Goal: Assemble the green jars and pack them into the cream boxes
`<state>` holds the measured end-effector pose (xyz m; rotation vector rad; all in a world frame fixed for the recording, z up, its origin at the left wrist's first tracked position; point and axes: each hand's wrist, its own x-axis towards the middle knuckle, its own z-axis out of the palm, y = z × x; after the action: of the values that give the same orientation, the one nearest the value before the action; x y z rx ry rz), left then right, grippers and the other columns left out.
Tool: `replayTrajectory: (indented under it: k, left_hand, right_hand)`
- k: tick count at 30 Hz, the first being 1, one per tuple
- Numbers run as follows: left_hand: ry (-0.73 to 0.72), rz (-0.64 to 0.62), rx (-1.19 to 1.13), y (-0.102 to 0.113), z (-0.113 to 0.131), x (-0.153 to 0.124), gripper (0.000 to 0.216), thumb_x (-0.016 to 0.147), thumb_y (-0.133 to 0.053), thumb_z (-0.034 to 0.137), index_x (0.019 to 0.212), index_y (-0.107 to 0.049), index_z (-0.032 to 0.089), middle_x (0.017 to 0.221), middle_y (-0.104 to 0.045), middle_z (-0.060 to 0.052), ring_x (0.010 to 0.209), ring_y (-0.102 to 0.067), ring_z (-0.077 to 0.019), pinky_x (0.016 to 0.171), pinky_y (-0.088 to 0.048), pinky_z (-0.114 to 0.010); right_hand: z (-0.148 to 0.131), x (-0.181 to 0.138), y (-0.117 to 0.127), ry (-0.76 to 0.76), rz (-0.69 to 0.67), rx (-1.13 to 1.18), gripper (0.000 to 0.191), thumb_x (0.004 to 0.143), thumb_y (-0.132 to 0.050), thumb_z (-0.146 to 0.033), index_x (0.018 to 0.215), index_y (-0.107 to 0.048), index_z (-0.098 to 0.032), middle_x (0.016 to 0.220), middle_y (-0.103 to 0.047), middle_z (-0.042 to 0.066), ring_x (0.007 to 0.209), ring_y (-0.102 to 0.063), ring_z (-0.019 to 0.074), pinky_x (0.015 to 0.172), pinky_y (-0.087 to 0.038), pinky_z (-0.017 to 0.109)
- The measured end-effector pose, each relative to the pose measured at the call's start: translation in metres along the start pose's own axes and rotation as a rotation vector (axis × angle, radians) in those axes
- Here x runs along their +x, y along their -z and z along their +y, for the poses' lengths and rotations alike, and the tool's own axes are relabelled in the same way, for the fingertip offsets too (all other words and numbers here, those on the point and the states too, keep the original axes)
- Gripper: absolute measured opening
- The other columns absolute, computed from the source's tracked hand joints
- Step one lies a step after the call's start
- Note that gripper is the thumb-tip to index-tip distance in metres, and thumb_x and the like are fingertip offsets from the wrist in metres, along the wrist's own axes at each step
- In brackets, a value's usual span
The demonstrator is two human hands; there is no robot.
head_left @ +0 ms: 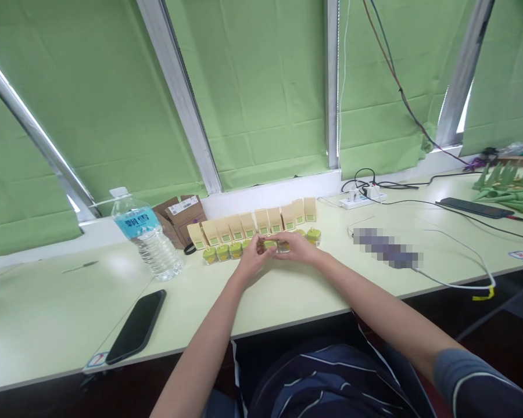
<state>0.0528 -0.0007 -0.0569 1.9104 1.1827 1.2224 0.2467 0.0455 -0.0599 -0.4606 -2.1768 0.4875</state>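
Observation:
A row of several small green-lidded jars (222,252) runs along the pale table (287,296), with a row of several tan cartons (261,222) bearing green labels standing just behind. My left hand (253,256) and my right hand (297,247) meet at the middle of the jar row. Both have their fingers curled around one small jar (280,246) held between them. One more jar (314,235) stands at the right end of the row, beside my right hand.
A water bottle (146,235) stands left of the jars, with an open brown box (179,217) behind it. A black phone (137,325) lies near the front edge. At the right are a power strip (362,199), cables, a dark tablet (473,207) and green objects (512,188).

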Motion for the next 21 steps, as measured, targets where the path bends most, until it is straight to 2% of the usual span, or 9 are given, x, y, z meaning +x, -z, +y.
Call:
replayTrajectory:
  k: [4, 8, 11, 15, 18, 21]
  left_hand:
    - [-0.006, 0.046, 0.15, 0.01, 0.007, 0.0, 0.04, 0.077, -0.071, 0.052, 0.097, -0.056, 0.02, 0.074, -0.052, 0.003, 0.065, -0.047, -0.0121, 0.062, -0.037, -0.025]
    - [0.047, 0.013, 0.244, 0.029, 0.015, -0.002, 0.044, 0.07, -0.075, 0.054, 0.09, -0.055, 0.02, 0.075, -0.054, 0.002, 0.063, -0.048, -0.0131, 0.061, -0.039, -0.026]
    - [0.077, -0.022, 0.279, 0.043, 0.017, -0.007, 0.044, 0.066, -0.077, 0.053, 0.087, -0.056, 0.02, 0.076, -0.056, 0.001, 0.064, -0.052, -0.0141, 0.06, -0.042, -0.027]
    - [0.12, -0.015, 0.313, 0.053, 0.015, -0.014, 0.043, 0.064, -0.08, 0.05, 0.085, -0.059, 0.02, 0.076, -0.06, -0.001, 0.065, -0.055, -0.0164, 0.058, -0.044, -0.028]
    - [0.147, 0.013, 0.348, 0.053, 0.009, -0.016, 0.04, 0.065, -0.08, 0.048, 0.085, -0.058, 0.021, 0.082, -0.063, -0.004, 0.07, -0.059, -0.0188, 0.063, -0.048, -0.032]
    - [0.124, 0.036, 0.355, 0.05, 0.001, -0.015, 0.04, 0.064, -0.081, 0.047, 0.084, -0.059, 0.02, 0.094, -0.064, -0.007, 0.081, -0.063, -0.022, 0.074, -0.053, -0.037]
  right_hand:
    - [0.0, 0.001, 0.003, -0.01, -0.028, -0.038, 0.065, 0.074, -0.079, -0.03, 0.135, -0.058, -0.029, 0.129, -0.065, 0.006, 0.114, -0.063, 0.0238, 0.094, -0.052, 0.037]
    - [0.01, 0.001, 0.018, -0.075, 0.004, -0.139, 0.064, 0.067, -0.086, -0.037, 0.126, -0.064, -0.026, 0.124, -0.068, 0.008, 0.117, -0.061, 0.0279, 0.102, -0.047, 0.044]
    - [0.022, -0.002, 0.033, -0.195, 0.1, -0.221, 0.056, 0.072, -0.083, -0.038, 0.123, -0.065, -0.023, 0.123, -0.068, 0.009, 0.116, -0.061, 0.0269, 0.104, -0.044, 0.043]
    - [0.036, -0.01, 0.049, -0.416, 0.146, -0.349, 0.078, 0.068, -0.083, -0.047, 0.136, -0.055, -0.018, 0.134, -0.059, 0.015, 0.128, -0.051, 0.0318, 0.107, -0.04, 0.045]
    - [0.042, -0.014, 0.055, -0.503, 0.137, -0.395, 0.081, 0.067, -0.083, -0.049, 0.136, -0.053, -0.019, 0.133, -0.058, 0.016, 0.128, -0.05, 0.0321, 0.107, -0.04, 0.044]
    - [0.043, -0.014, 0.059, -0.503, 0.158, -0.394, 0.073, 0.071, -0.081, -0.047, 0.133, -0.055, -0.018, 0.129, -0.061, 0.015, 0.124, -0.054, 0.0297, 0.105, -0.042, 0.04]
